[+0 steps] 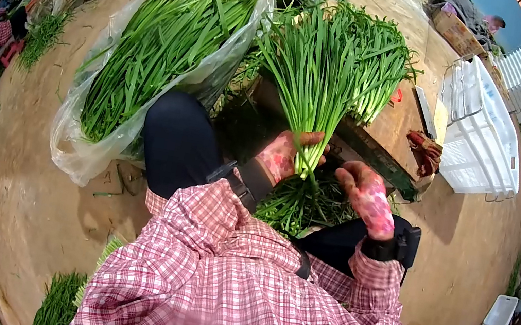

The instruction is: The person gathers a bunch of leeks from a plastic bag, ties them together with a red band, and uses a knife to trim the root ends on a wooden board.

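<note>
My left hand [291, 154], in a patterned fingerless glove, is wrapped round the lower stems of a bunch of long green leaves [312, 81]. The bunch fans out upward, its pale stem ends pointing down. Just right of those ends is my right hand [364, 192], its fingers curled; whether they hold anything is too small to tell. Behind the held bunch, more bundled greens [376, 78] lie on a brown box [381, 141]. Loose greens [298, 205] are piled below my hands, between my knees.
A clear plastic bag [80, 146] full of greens stands at the left. On the box are a knife [425, 112] and a bundle of reddish ties [423, 152]. White crates [484, 141] stand at the right. People [494, 23] are in the background.
</note>
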`<act>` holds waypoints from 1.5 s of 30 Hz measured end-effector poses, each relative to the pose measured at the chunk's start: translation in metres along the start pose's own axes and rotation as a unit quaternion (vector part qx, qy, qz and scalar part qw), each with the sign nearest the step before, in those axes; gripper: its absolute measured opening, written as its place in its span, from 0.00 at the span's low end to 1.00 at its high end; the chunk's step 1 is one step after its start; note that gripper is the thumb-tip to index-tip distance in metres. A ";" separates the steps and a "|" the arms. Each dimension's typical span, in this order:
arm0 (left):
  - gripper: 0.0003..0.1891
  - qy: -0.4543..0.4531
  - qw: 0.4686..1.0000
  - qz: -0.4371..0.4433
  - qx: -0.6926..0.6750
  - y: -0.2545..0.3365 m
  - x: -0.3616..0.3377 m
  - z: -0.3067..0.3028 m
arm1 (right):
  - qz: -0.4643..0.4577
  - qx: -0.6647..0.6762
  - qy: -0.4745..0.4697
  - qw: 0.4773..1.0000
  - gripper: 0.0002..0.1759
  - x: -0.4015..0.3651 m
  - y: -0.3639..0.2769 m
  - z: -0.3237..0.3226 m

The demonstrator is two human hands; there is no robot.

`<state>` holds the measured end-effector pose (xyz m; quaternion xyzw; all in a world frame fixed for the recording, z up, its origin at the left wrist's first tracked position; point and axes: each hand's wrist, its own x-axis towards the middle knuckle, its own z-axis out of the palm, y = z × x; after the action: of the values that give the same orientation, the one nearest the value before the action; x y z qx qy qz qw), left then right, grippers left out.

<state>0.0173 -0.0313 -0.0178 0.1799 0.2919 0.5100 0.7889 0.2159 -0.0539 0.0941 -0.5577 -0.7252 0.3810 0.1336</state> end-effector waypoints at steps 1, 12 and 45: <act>0.13 0.001 0.998 0.039 0.058 -0.003 -0.004 -0.001 | 0.005 -0.170 0.086 0.982 0.22 0.011 0.018 0.004; 0.10 0.084 0.985 0.109 0.105 0.014 -0.037 0.011 | 0.002 0.264 -0.127 0.956 0.28 0.047 -0.031 0.020; 0.29 -0.062 0.770 0.443 0.455 0.223 0.057 0.082 | -0.346 0.287 0.116 0.886 0.15 0.169 -0.153 -0.101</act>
<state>-0.0683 0.1144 0.1587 0.6588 0.3283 0.5976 0.3179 0.1123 0.1274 0.2307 -0.2487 -0.7108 0.4343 0.4942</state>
